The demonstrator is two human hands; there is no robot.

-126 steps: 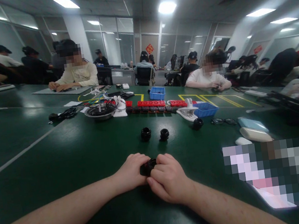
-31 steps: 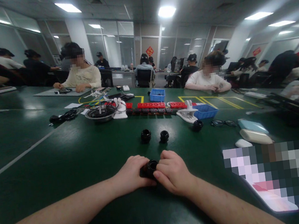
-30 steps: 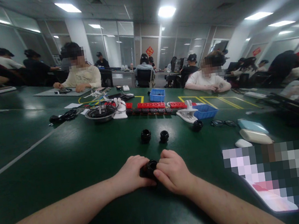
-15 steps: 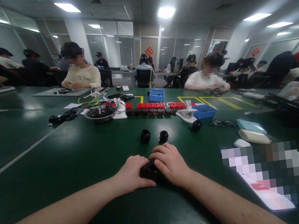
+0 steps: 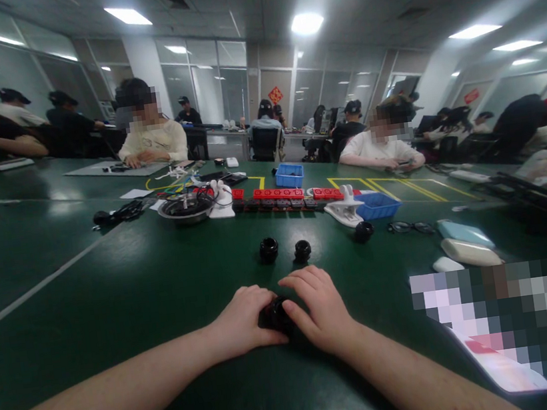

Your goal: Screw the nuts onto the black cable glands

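Note:
A round black part (image 5: pixel 278 312) stands on the green table between both hands. Around its left side, my left hand (image 5: pixel 248 319) is closed, with the thumb in front and the fingers behind. My right hand (image 5: pixel 318 307) arches over its right side, thumb at the rim and fingers bent; its fingertips are beyond the part. Just past the hands stand two more black round parts, one larger (image 5: pixel 269 250) and one smaller (image 5: pixel 302 251). A further black round part (image 5: pixel 364 231) lies to the right of them.
Beyond are a red row of blocks (image 5: pixel 278 194), blue bins (image 5: pixel 377 205) (image 5: pixel 290 175), a white clamp (image 5: pixel 344 208) and a metal bowl (image 5: pixel 187 209) with cables. Glasses (image 5: pixel 411 228), cases (image 5: pixel 466 233) and a lit phone (image 5: pixel 506 362) lie right. People sit across the table.
The fingers of my right hand have lifted and spread slightly off the black part. My left hand still holds it. The view has shifted slightly.

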